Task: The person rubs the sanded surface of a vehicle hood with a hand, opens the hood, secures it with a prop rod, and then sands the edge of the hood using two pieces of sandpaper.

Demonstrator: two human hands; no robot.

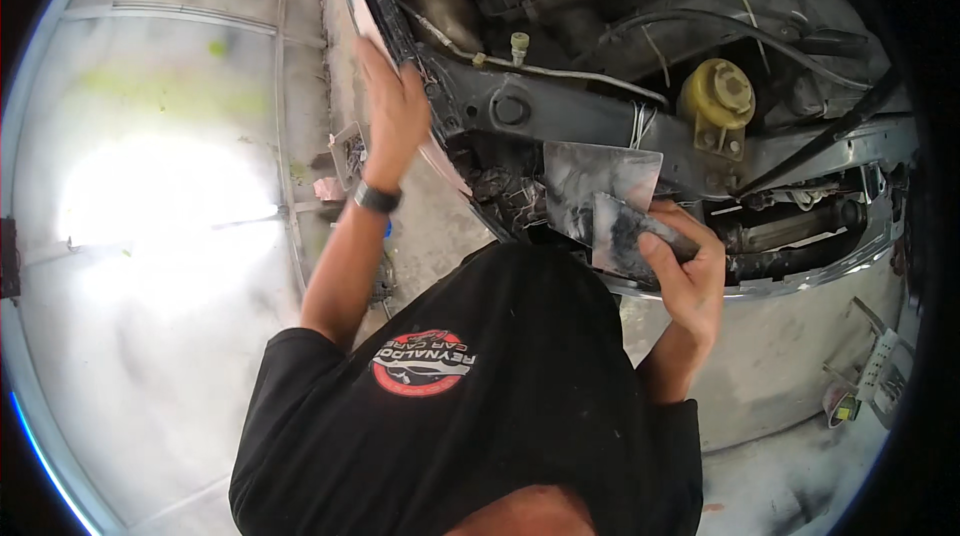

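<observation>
My left hand (394, 116) reaches out with its fingers stretched, lying against the pale pinkish edge of the fender panel (446, 168); nothing is seen held in it. In my right hand (692, 264) is a smudged grey flat plate (617, 231) with a thick dark edge, gripped between thumb and fingers. Behind it, a larger square grey plate (590, 171), also smeared, overlaps it; whether my fingers hold this one too cannot be made out. Both plates are over the front corner of the open engine bay.
A yellowed reservoir with a round cap (728, 91) stands in the engine bay, beyond my right hand. A dark metal rail (590, 121) and a black hose (770, 36) cross the bay. At the lower right, a lamp-like part (842, 401) lies on the floor.
</observation>
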